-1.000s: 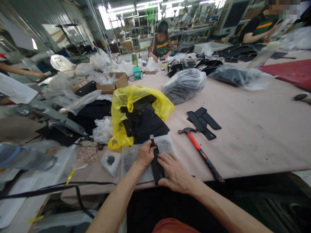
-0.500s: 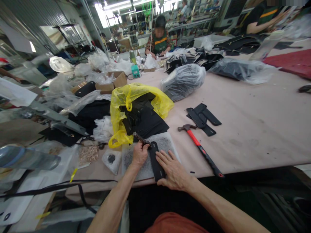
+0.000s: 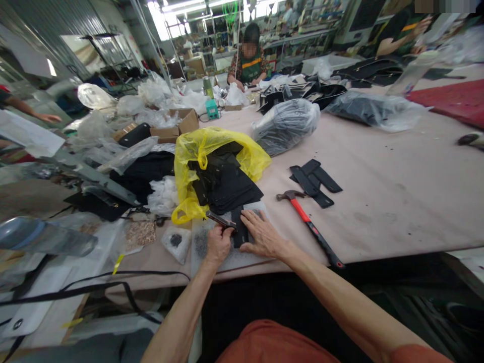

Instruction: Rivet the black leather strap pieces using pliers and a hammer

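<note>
My left hand [image 3: 219, 245] is closed around a slim dark tool [image 3: 218, 220] with a metallic sheen; I cannot make out its exact kind. Its near end touches or overlaps the left edge of a black strip [image 3: 238, 236]. Fingers stretched out, my right hand [image 3: 264, 235] lies flat along that strip's right side. Beneath the strip is a pale, grey-speckled board [image 3: 202, 254] at the table's front edge. Just beyond the hands, flat black pieces [image 3: 236, 186] spill from an open yellow plastic bag [image 3: 189, 143].
A hammer [image 3: 305, 217] with a red and black handle lies to the right, near several crossed black strips [image 3: 313, 179]. Plastic-wrapped bundles [image 3: 287, 126] stand further back. A small white tray [image 3: 176, 242] sits left of the board. A co-worker [image 3: 249, 63] sits across the table.
The black strip has moved away from me, its far end now by the black pieces at the bag. My right hand has shifted slightly forward with it; my left hand keeps the tool.
</note>
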Motion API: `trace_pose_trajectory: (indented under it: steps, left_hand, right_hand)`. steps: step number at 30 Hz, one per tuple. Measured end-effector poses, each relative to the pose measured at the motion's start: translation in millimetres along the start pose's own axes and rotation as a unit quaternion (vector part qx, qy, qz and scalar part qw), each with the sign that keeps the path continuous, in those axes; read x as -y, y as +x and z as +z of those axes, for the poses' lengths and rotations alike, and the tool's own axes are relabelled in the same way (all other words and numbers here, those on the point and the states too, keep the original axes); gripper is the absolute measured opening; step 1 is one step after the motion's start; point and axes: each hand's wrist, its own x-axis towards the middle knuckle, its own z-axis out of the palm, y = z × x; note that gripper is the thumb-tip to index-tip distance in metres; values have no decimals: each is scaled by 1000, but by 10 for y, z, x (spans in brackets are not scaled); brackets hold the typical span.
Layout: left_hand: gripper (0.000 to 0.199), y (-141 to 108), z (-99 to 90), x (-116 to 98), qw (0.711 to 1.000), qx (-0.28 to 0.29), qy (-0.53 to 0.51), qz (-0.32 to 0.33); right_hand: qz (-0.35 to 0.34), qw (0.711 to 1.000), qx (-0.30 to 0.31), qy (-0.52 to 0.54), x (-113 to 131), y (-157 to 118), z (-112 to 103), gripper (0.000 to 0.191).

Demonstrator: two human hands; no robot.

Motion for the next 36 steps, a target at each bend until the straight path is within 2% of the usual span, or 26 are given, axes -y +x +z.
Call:
trace_pose_trajectory:
  steps: [4, 7, 14, 18, 25, 32, 36]
  left_hand:
    - [18, -73, 6, -16, 999, 27, -17, 14]
    - [19, -99, 3, -16, 998, 52, -24, 21]
    - [19, -138, 29, 11, 993, 100, -30, 49]
    - [20, -142, 33, 9, 993, 92, -1, 74]
    - [22, -142, 23, -2, 993, 91, 34, 64]
    - [22, -188, 94, -24, 989, 90, 87, 75]
    - [23, -176, 110, -35, 981, 117, 117, 102]
  right_hand:
    - [40, 999, -26, 12, 8, -220, 97, 76]
    - [50, 998, -42, 24, 14, -263, 128, 67]
    - [52, 996, -62, 42, 6, -233, 87, 68]
    - [51, 995, -70, 49, 2, -241, 86, 68]
    - [54, 994, -72, 56, -19, -238, 95, 71]
    - [53, 994, -77, 57, 1, -248, 89, 68]
    - [54, 994, -73, 64, 24, -235, 108, 64]
